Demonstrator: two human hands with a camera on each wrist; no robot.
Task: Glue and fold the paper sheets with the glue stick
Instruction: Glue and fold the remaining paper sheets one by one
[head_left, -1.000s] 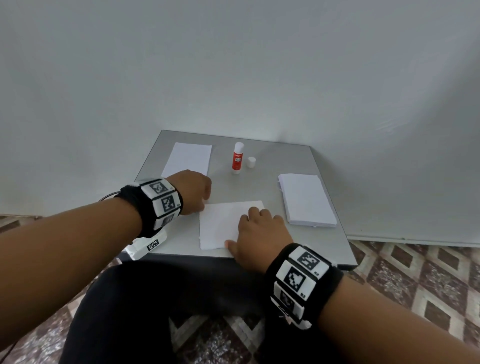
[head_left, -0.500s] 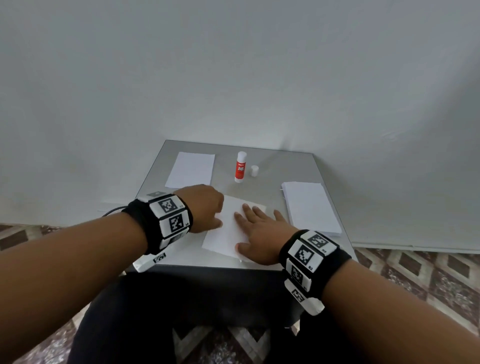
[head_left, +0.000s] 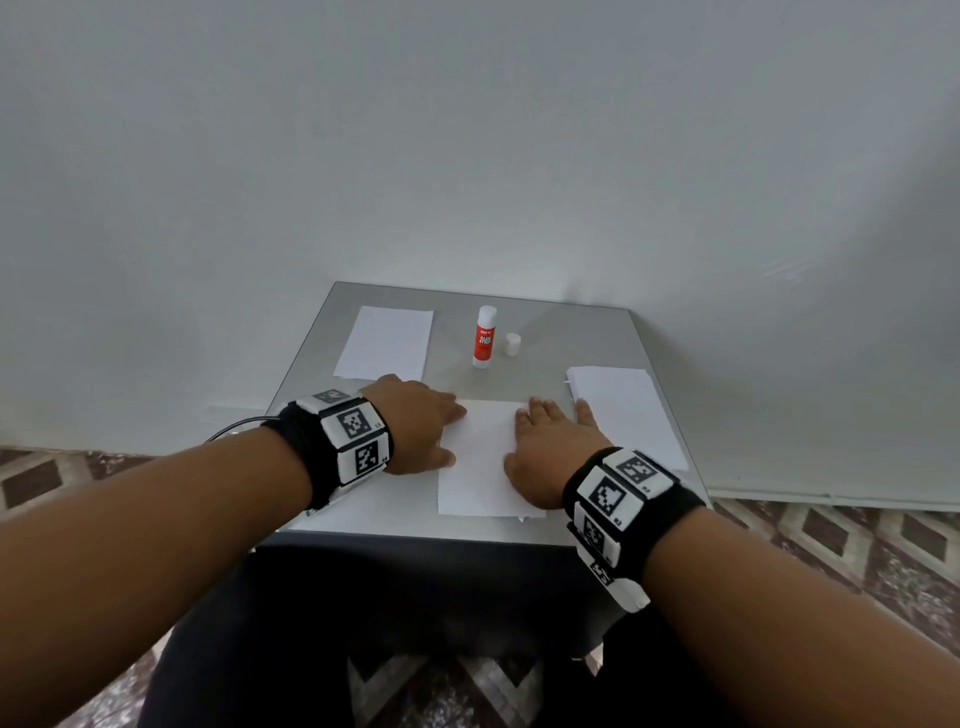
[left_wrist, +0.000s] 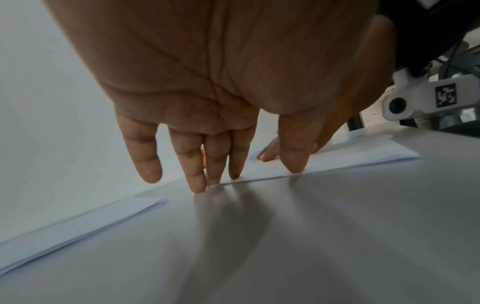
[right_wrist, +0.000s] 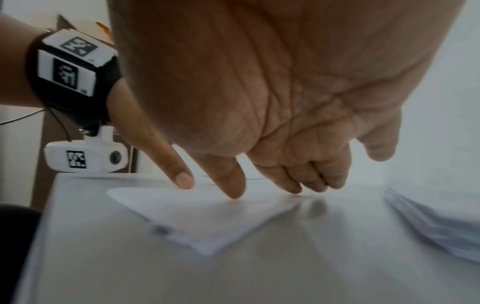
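Fingers (left_wrist: 197, 174) of both hands hide part of folded sheet (head_left: 475, 462) (edges blurred).

From my feed the desk (head_left: 587, 338) is small and hemmed in: a wall runs along its far edge and another close along its right side, so I see no way in from there. My left hand (head_left: 415, 423) and right hand (head_left: 550, 452) lie flat on the folded sheet (head_left: 475, 462) at the near edge, filling the front middle. Behind them the glue stick (head_left: 484, 336) stands upright with its cap (head_left: 512, 344) just beside it, blocking a straight reach back. A single sheet (head_left: 385, 343) lies far left, a paper stack (head_left: 623, 410) right. Bare strips run between stick and sheet, and between cap and stack.
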